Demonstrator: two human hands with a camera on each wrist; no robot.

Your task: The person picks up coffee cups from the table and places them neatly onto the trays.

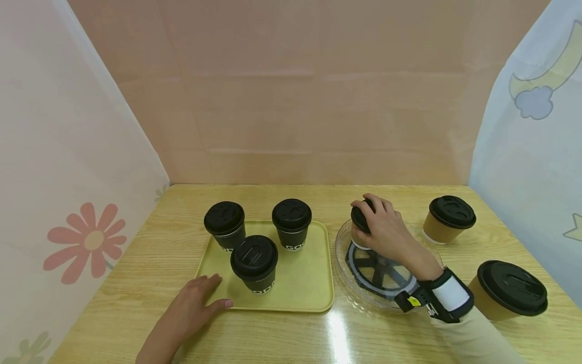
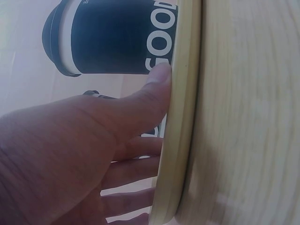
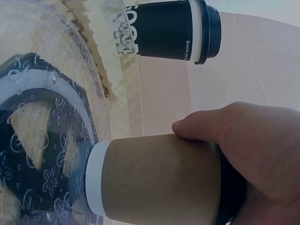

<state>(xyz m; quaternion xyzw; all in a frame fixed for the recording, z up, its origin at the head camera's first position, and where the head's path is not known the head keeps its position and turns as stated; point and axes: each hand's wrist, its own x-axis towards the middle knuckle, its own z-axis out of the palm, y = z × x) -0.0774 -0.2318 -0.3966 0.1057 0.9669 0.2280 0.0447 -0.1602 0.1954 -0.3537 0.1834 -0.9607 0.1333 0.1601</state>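
Note:
My right hand (image 1: 386, 230) grips a brown paper cup (image 3: 159, 180) from above, fingers and thumb around its black lid (image 1: 360, 220). The cup's white base is over the left part of a clear round tray (image 1: 342, 268) with a flower pattern and a dark spoked ring underneath. My left hand (image 1: 193, 306) rests at the front left corner of a yellow tray (image 1: 302, 288), fingers spread and thumb on the rim. Three black lidded paper cups stand on the yellow tray: one at the front (image 1: 261, 283), one back left (image 1: 229, 237) and one back right (image 1: 293, 237).
Right of the clear tray stand two more brown cups with black lids, one farther back (image 1: 441, 227) and a larger-looking one near the front (image 1: 493, 298). All stand on a wooden table (image 1: 291, 338), with cloth panels behind and at both sides.

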